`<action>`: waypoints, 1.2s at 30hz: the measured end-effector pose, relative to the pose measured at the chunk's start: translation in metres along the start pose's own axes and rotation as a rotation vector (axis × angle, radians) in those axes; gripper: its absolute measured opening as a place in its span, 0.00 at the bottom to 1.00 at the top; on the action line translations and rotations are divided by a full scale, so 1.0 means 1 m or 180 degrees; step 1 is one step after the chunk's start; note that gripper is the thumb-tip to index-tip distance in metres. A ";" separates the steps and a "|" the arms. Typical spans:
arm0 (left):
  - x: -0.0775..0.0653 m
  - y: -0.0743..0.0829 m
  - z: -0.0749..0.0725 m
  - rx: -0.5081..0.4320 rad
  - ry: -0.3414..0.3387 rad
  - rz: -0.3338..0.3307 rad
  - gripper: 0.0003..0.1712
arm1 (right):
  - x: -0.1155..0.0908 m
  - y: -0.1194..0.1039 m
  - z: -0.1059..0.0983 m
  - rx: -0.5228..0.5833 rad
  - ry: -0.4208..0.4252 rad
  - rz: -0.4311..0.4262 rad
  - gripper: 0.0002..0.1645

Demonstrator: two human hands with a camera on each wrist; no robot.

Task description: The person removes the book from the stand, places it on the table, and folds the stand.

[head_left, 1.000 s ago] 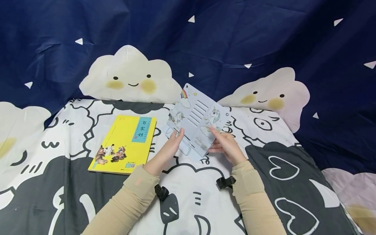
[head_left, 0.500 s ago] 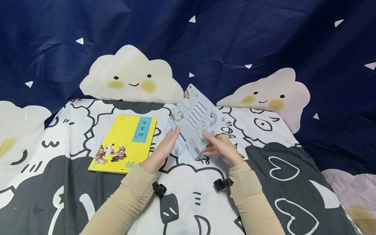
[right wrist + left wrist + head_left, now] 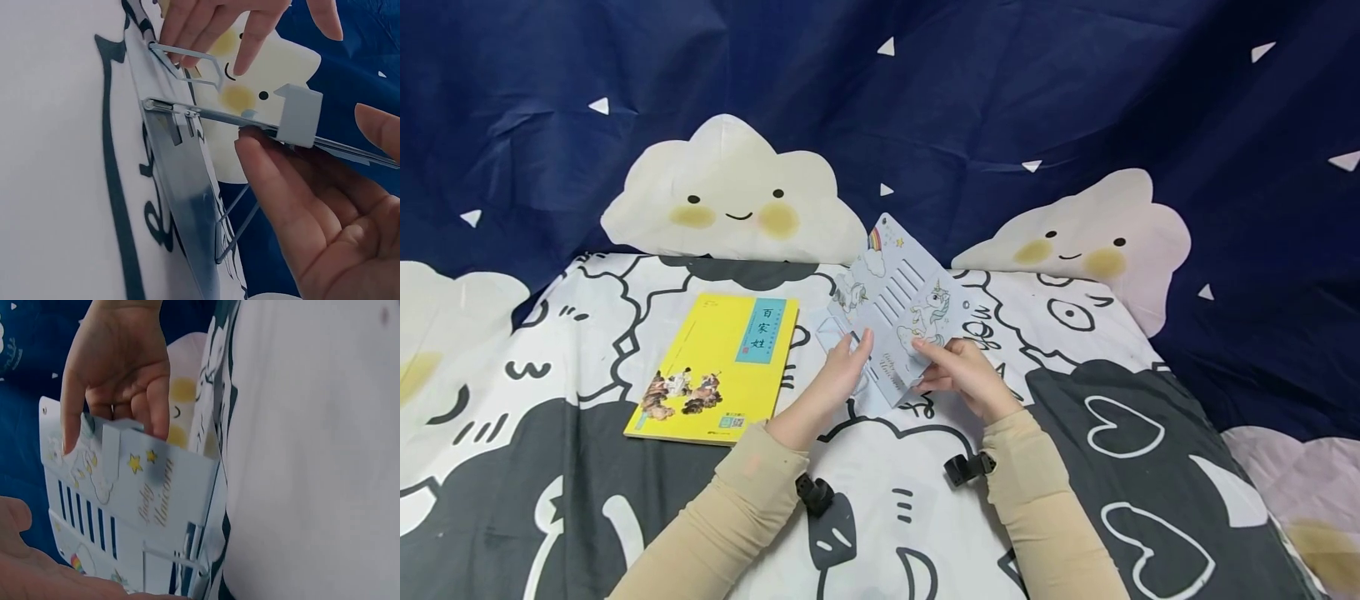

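Note:
A pale blue folding book stand [image 3: 877,337] with unicorn pictures and a row of slots is held tilted above the bedding in the head view. My right hand [image 3: 966,375] pinches its right panel, thumb on the printed face and fingers behind. At the stand's lower left, my left hand [image 3: 838,375] lies with its thumb raised in front. The right wrist view shows straight fingers on the left hand [image 3: 231,25], beside a wire prop [image 3: 215,69]. A square clip [image 3: 300,117] sits on the panel's edge near my right hand. The head view hides most of the left fingers.
Left of the hands, a yellow book [image 3: 730,333] with a blue title label lies flat on the patterned bedding [image 3: 880,467]. Cloud-shaped prints [image 3: 737,183] and a dark blue cloth [image 3: 925,83] fill the back.
The stand's right panel has folded inward and its right edge has shifted left, along with my right hand. My left hand dipped slightly and came back up. The yellow book stays put.

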State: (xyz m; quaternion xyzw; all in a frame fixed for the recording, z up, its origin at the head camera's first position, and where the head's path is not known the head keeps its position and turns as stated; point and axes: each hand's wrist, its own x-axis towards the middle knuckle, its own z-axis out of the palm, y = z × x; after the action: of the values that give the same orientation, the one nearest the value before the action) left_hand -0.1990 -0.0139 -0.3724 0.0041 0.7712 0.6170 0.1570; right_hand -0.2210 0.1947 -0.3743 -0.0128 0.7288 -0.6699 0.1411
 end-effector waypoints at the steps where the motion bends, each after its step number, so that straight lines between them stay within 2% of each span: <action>1: -0.001 0.001 0.001 0.0024 0.0009 -0.0052 0.49 | 0.000 0.000 -0.001 -0.0004 0.0005 -0.0010 0.25; 7: -0.003 0.002 0.008 0.0131 0.0031 -0.0263 0.50 | -0.003 -0.002 -0.003 -0.0079 0.0012 -0.0018 0.26; 13: -0.005 0.002 0.009 0.0082 -0.0004 -0.0240 0.49 | -0.002 0.000 -0.002 -0.0184 -0.0187 -0.0093 0.26; 20: -0.002 0.000 0.009 0.0001 -0.0040 -0.0215 0.48 | -0.002 0.001 -0.003 -0.0145 -0.0185 -0.0078 0.24; 28: 0.002 0.001 0.006 -0.0057 0.0044 -0.0198 0.50 | -0.002 -0.001 -0.003 -0.0051 -0.0270 -0.0115 0.24; 36: 0.008 -0.002 -0.001 -0.0204 -0.0051 -0.0047 0.49 | -0.002 0.000 -0.004 -0.0138 -0.0328 -0.0079 0.27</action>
State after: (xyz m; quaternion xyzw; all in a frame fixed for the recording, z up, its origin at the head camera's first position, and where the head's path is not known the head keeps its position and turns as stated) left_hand -0.2066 -0.0134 -0.3761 -0.0018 0.7497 0.6402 0.1678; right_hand -0.2195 0.1991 -0.3739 -0.0594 0.7348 -0.6540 0.1698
